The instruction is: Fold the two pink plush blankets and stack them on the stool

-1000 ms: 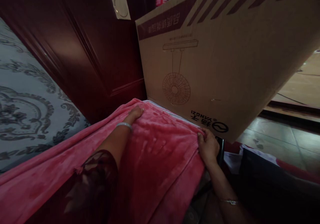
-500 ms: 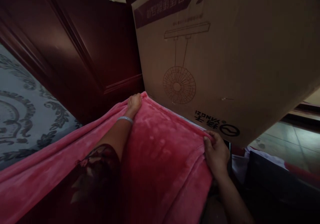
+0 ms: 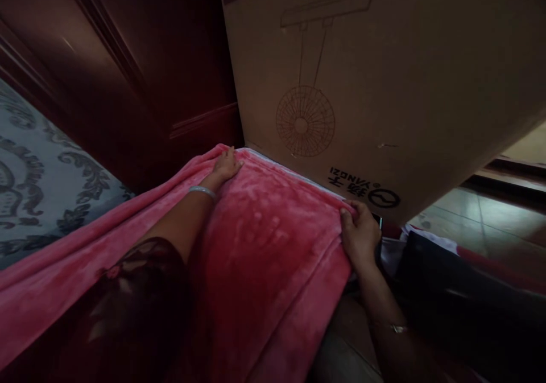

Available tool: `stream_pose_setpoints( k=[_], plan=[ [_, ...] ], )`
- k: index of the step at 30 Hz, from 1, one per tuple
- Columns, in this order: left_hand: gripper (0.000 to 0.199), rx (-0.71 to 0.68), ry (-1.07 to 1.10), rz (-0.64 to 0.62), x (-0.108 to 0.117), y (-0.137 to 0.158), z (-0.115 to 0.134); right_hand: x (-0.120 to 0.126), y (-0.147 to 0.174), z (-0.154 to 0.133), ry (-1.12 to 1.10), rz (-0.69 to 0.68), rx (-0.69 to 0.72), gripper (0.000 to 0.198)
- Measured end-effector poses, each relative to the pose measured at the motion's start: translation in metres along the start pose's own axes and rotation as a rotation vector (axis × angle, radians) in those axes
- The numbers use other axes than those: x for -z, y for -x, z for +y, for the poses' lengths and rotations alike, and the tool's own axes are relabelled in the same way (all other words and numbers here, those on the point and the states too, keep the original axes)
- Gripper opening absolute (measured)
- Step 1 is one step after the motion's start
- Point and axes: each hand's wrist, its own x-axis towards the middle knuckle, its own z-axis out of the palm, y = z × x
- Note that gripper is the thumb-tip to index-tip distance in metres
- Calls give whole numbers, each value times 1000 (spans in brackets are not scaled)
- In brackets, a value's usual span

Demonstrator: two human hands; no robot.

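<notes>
A plush pink blanket (image 3: 264,246) spreads in front of me, its far edge running along the base of a large cardboard box. My left hand (image 3: 227,165), with a pale bracelet at the wrist, rests on the blanket near its far left corner, fingers laid out over the fabric. At the far right corner, my right hand (image 3: 362,232) pinches the blanket's edge between thumb and fingers. A thin whitish strip shows under the far edge, between blanket and box.
The cardboard box (image 3: 418,87), printed with a fan drawing, stands directly ahead. A dark red wooden panel (image 3: 179,47) rises at the left, beside patterned wallpaper (image 3: 38,184). A dark object (image 3: 443,269) and shiny floor tiles (image 3: 464,212) lie to the right.
My left hand has moved slightly left and loosened from the corner, now lying flatter on the blanket. My right hand keeps its pinch. The view has tilted down a little.
</notes>
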Motion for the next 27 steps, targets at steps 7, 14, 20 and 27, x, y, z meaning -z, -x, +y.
stream_pose_setpoints(
  k=[7, 14, 20, 27],
  plan=[
    [49, -496, -41, -120, 6, 132, 42, 5, -5, -5, 20, -58, -9, 40],
    [60, -627, 84, -425, 26, 310, 55, 10, -10, -7, 29, -148, -24, 37],
    [72, -627, 44, -364, 18, 362, 43, -4, -23, -12, -157, 6, -4, 32],
    [64, -634, 120, -429, 31, 357, 44, -8, -28, -13, -66, -91, -63, 29]
  ],
)
